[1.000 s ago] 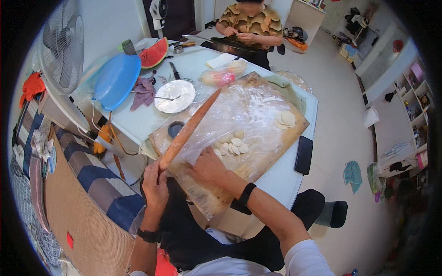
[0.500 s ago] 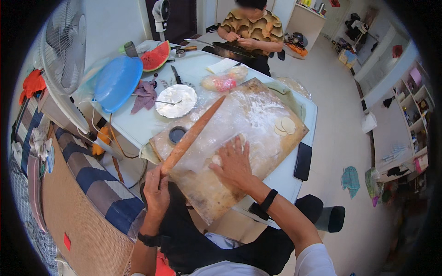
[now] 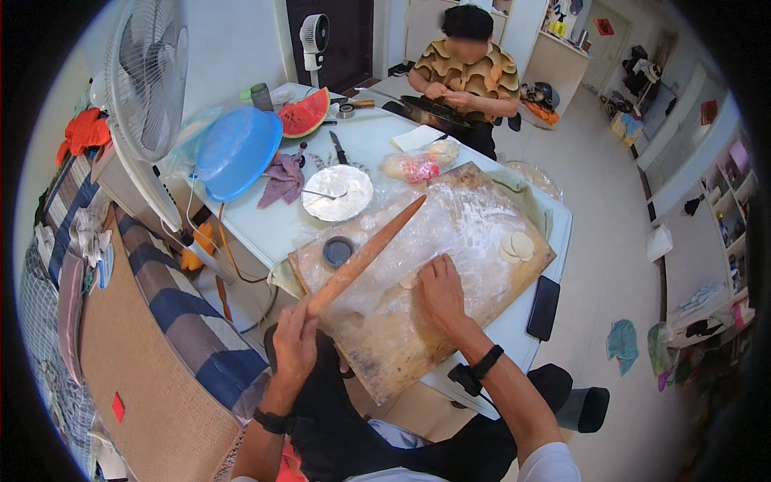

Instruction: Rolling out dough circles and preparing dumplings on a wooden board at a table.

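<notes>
My left hand (image 3: 294, 344) is closed round the near end of a long tapered wooden rolling pin (image 3: 365, 259), which slants up to the right over the board. On the floury wooden board (image 3: 373, 353), my right hand (image 3: 441, 291) has its fingers drawn together and bent down; what they hold, if anything, is hidden. A small pale piece of dough (image 3: 409, 281) shows beside its thumb. Clear plastic film (image 3: 381, 237) covers part of the board, and a dark round ring-like lid (image 3: 338, 251) lies left of the pin. Several thin dough rounds (image 3: 516, 247) overlap at the board's right side.
A plate of flour (image 3: 338, 195) with a spoon, a knife (image 3: 338, 148), a blue basin (image 3: 238, 153) and cut watermelon (image 3: 305, 113) occupy the table's far left. A phone (image 3: 544, 308) lies by the right edge. Across the table sits another person (image 3: 466, 76) holding a dark pan. A fan (image 3: 147, 80) stands left.
My right hand has gone from lying flat with spread fingers to fingers bent and drawn together on the board. The left hand still holds the rolling pin. The whole view has shifted slightly.
</notes>
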